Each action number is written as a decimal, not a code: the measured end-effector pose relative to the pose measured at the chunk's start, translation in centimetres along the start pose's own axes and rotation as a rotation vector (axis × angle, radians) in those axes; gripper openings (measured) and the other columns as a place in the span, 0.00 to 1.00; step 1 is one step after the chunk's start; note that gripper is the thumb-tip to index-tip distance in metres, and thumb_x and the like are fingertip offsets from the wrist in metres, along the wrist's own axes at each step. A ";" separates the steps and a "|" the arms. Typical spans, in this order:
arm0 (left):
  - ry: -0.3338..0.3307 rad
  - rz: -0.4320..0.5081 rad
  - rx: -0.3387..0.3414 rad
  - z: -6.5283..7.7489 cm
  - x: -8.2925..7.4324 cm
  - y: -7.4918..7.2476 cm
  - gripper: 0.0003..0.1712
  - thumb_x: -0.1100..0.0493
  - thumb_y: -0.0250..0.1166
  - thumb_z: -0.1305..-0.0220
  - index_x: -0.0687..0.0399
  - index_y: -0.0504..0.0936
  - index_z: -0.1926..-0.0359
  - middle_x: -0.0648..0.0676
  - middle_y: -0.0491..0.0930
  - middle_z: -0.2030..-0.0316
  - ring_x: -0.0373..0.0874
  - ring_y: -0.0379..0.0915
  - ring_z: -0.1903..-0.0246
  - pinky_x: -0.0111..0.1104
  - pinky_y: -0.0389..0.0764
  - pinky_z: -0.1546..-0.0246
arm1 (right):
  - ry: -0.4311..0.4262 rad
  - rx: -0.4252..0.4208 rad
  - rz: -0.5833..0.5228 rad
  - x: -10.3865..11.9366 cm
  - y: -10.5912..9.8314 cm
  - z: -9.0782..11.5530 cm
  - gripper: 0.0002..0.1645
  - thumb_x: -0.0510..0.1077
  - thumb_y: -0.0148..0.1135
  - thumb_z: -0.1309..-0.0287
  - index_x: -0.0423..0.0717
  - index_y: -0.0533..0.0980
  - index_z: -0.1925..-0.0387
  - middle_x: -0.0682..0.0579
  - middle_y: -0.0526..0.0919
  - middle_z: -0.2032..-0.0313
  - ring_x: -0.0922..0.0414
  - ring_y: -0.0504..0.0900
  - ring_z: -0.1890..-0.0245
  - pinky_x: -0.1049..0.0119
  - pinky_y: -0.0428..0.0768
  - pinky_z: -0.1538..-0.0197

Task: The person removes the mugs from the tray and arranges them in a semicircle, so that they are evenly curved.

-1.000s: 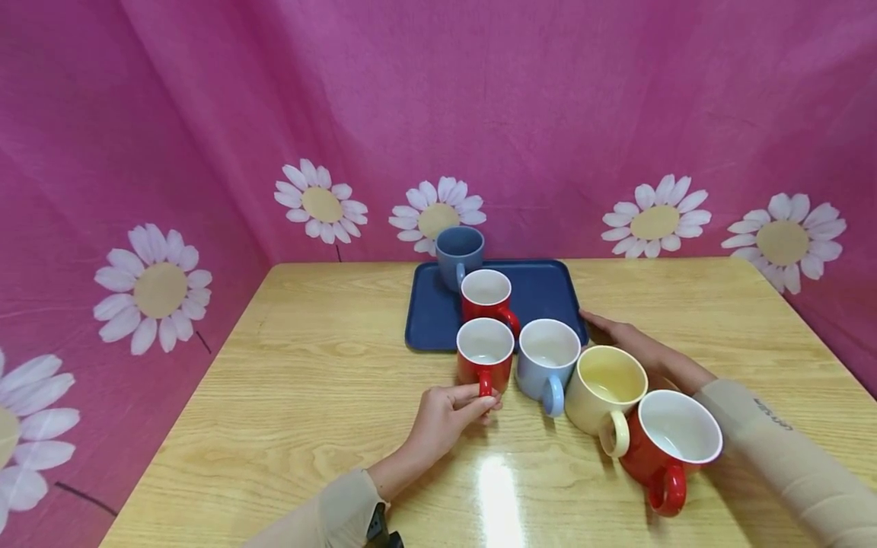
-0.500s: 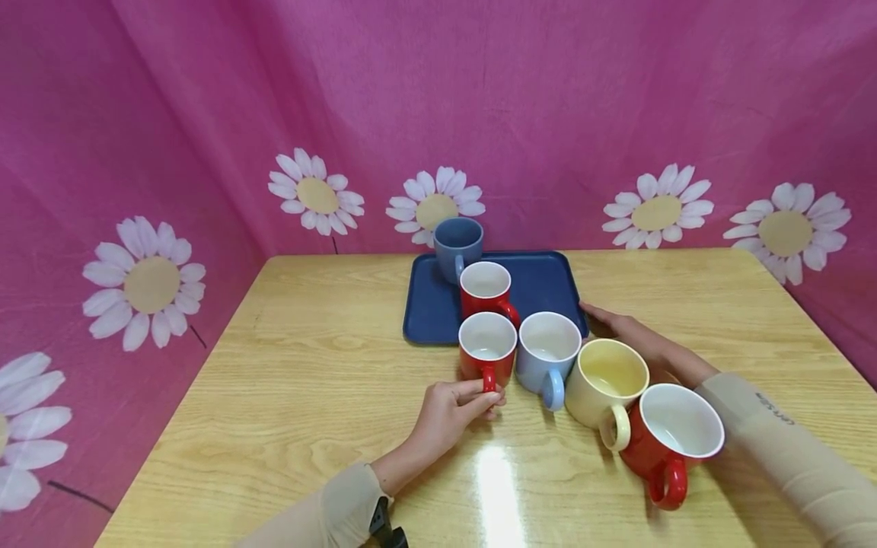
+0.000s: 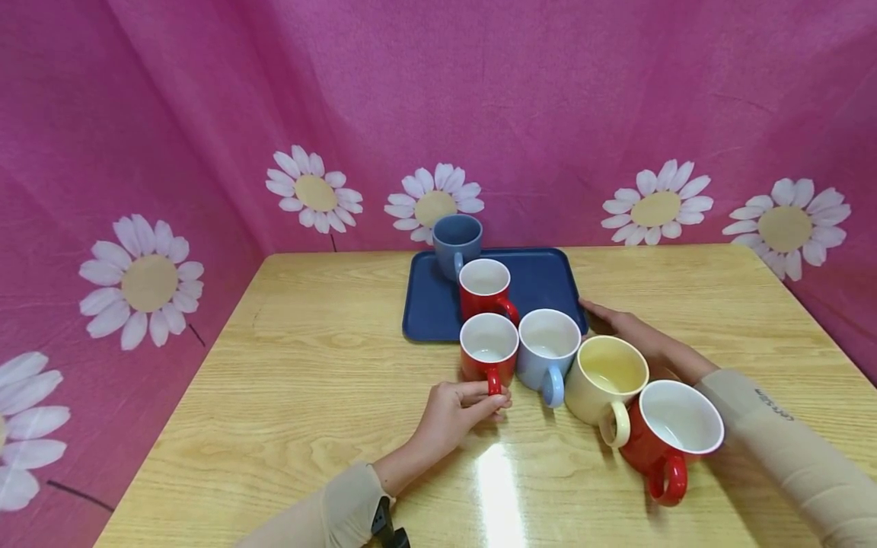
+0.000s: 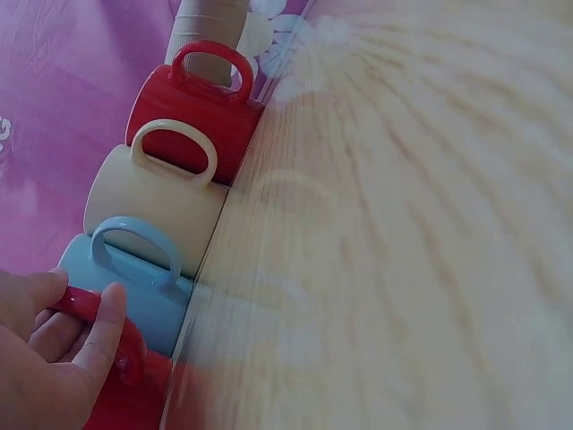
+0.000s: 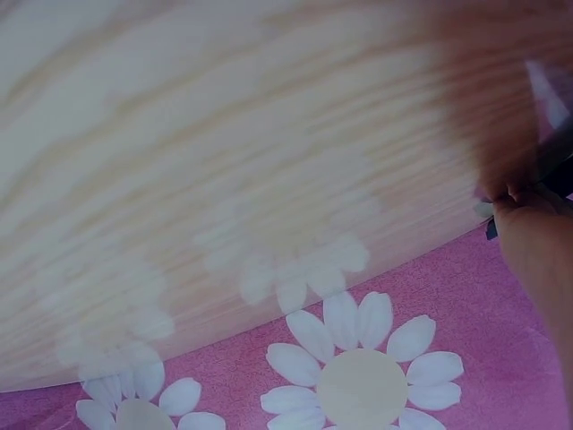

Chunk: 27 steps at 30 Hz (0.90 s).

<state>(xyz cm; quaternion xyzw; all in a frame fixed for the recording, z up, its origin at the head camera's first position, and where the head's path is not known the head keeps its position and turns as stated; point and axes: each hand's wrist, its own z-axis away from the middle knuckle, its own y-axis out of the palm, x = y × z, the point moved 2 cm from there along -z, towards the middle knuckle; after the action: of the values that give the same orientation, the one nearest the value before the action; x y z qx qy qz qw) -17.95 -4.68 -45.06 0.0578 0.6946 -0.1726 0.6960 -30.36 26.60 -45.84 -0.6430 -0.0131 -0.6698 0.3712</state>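
Head view: pinching red mug (image 3: 478,366) by handle with left hand (image 3: 454,415); cannot tell grip of right hand (image 3: 639,339) beside blue tray (image 3: 546,283).

Creased magenta fabric (image 3: 534,99) hangs behind the wood-grain table (image 3: 308,342) and along both its sides; white daisies (image 3: 656,208) with pale-yellow centres pattern it beyond the table's far edge; a bright white reflection (image 3: 499,491) gleams on the table's glossy near part.
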 end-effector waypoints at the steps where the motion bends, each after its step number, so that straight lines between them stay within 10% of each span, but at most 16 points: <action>1: -0.003 0.003 0.001 -0.1 -0.1 0.0 0.14 0.61 0.67 0.39 0.61 0.87 0.53 0.62 0.88 0.58 0.56 0.87 0.61 0.31 0.88 0.59 | 0.000 0.002 -0.008 0.0 -0.1 0.0 0.49 0.45 0.59 0.34 0.43 0.42 0.23 0.36 0.45 0.24 0.35 0.43 0.24 0.36 0.43 0.26; 7: 0.020 -0.029 -0.032 -0.4 -0.4 -0.7 0.16 0.56 0.68 0.39 0.59 0.86 0.52 0.61 0.88 0.59 0.52 0.88 0.62 0.28 0.87 0.60 | 0.010 -0.003 -0.020 0.1 -0.6 -0.2 0.49 0.46 0.59 0.33 0.45 0.41 0.23 0.37 0.44 0.23 0.37 0.43 0.24 0.39 0.43 0.26; 14: 0.326 -0.122 -0.418 -1.4 -2.1 -4.6 0.09 0.59 0.68 0.38 0.60 0.88 0.60 0.59 0.89 0.67 0.54 0.86 0.69 0.20 0.82 0.70 | 0.012 0.008 -0.062 0.4 -1.0 -0.3 0.50 0.46 0.58 0.33 0.45 0.39 0.22 0.37 0.42 0.23 0.36 0.41 0.24 0.38 0.42 0.25; 17: 0.379 -0.159 -0.457 -3.4 -2.4 -5.9 0.12 0.61 0.66 0.37 0.62 0.85 0.54 0.61 0.88 0.59 0.54 0.86 0.61 0.24 0.86 0.61 | 0.025 0.009 -0.090 0.4 -1.0 -0.1 0.50 0.48 0.58 0.33 0.47 0.38 0.22 0.38 0.41 0.23 0.36 0.38 0.23 0.36 0.40 0.25; 27: 0.101 -0.265 -0.247 -10.2 -1.4 -6.7 0.30 0.57 0.66 0.36 0.58 0.73 0.34 0.60 0.77 0.38 0.52 0.75 0.38 0.40 0.80 0.42 | 0.029 0.025 -0.069 -0.6 0.2 0.2 0.51 0.51 0.59 0.34 0.48 0.39 0.22 0.38 0.43 0.23 0.37 0.41 0.23 0.38 0.45 0.26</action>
<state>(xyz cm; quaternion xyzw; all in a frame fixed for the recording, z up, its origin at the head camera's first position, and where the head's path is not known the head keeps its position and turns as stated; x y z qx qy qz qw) -29.68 -7.47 -42.95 -0.1117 0.7461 -0.1731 0.6332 -30.14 26.86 -46.38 -0.6277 -0.0380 -0.6912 0.3560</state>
